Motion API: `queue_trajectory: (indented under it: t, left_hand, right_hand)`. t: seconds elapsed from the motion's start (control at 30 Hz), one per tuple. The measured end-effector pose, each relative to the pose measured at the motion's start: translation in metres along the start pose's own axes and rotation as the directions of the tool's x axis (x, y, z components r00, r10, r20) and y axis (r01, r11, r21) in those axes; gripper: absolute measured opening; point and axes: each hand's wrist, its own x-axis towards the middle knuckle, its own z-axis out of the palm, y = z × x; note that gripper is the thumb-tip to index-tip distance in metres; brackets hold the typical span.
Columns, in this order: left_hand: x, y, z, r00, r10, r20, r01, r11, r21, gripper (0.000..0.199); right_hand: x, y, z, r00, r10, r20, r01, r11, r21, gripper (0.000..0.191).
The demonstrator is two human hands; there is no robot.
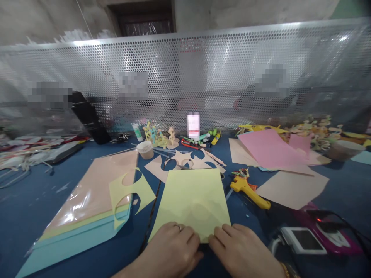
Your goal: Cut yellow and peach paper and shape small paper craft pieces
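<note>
Head view: both hands, left hand [175, 245] and right hand [239, 243], appear to pinch the near edge of a yellow sheet of paper [194, 200], fingers on top. The sheet lies mid-tabletop [95, 262], its far end over cut paper scraps [158, 168]. Uneven pulling could crease it; sliding it right might snag the yellow glue gun [251, 193] just beside it.

We are seeing a yellow sheet [192, 200], plastic-wrapped papers [95, 189], a yellow-handled tool [251, 194] and a small tub [145, 151] resting on a blue table [21, 210].
</note>
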Motion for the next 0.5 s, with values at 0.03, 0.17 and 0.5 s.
queue_trajectory:
  t: [0.03, 0.17, 0.5]
  left_hand:
    - [-0.001, -0.001, 0.0, 1.0, 0.005, -0.011, -0.005, 1.0, -0.003, 0.009]
    - [-0.006, -0.003, -0.002, 1.0, -0.016, -0.021, 0.014, 0.998, -0.057, 0.013]
    - [-0.019, -0.005, -0.011, 0.966, -0.244, 0.088, 0.26, 0.91, -0.324, 0.013]
  right_hand:
    - [-0.002, 0.002, -0.001, 1.0, 0.001, -0.006, -0.001, 1.0, 0.011, 0.019]
    - [-0.013, 0.009, -0.007, 0.999, 0.01, -0.031, -0.009, 0.999, 0.037, 0.015]
    - [-0.037, 0.011, -0.001, 0.996, 0.088, 0.022, -0.09, 0.985, 0.147, 0.031]
